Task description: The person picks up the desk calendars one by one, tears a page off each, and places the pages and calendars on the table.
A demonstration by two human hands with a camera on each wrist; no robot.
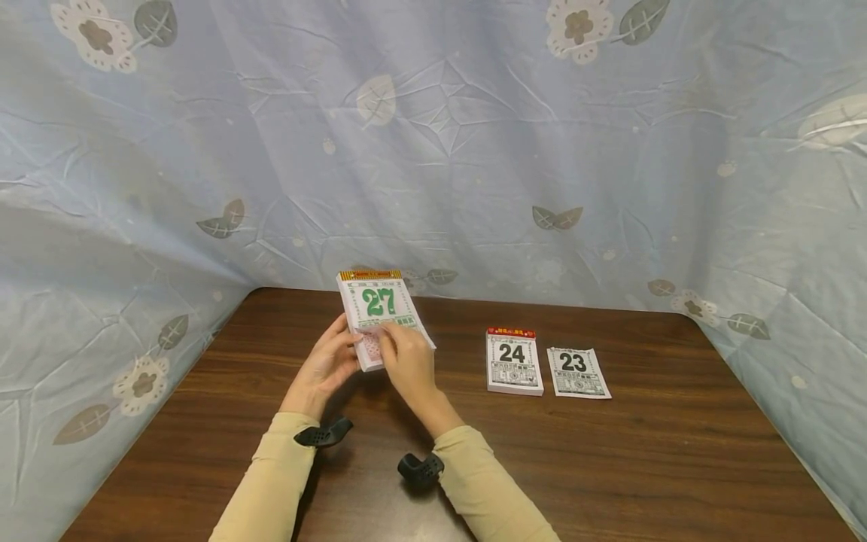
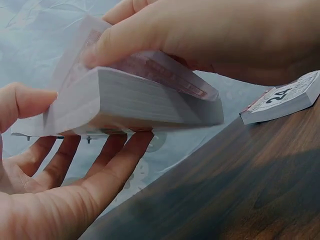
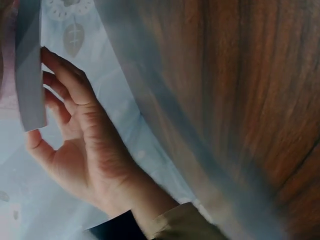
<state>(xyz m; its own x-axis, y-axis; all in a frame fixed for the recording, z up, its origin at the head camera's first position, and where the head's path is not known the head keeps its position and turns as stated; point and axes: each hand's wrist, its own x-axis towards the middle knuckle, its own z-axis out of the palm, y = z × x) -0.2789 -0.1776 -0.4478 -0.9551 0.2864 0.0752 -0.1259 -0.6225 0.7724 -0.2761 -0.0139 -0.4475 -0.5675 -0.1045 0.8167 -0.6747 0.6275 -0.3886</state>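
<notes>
A thick tear-off calendar point(image 1: 374, 297) with a green 27 and a red-and-gold top band is held up, tilted, over the left part of the table. My left hand point(image 1: 328, 363) grips it from beneath, the fingers spread under its back and the thumb at the edge. With its thumb and fingers, my right hand point(image 1: 412, 363) pinches the lower part of the top sheet. That sheet is lifted off the block, and a red-printed page point(image 2: 145, 70) shows below it. In the right wrist view the calendar block point(image 3: 31, 70) appears edge-on above the left hand's palm.
To the right on the brown wooden table point(image 1: 650, 467) lies a smaller calendar block point(image 1: 514, 363) showing 24 under a red band. Beside it is a loose sheet point(image 1: 579, 373) printed 23. A pale blue patterned cloth point(image 1: 440, 150) hangs behind the table.
</notes>
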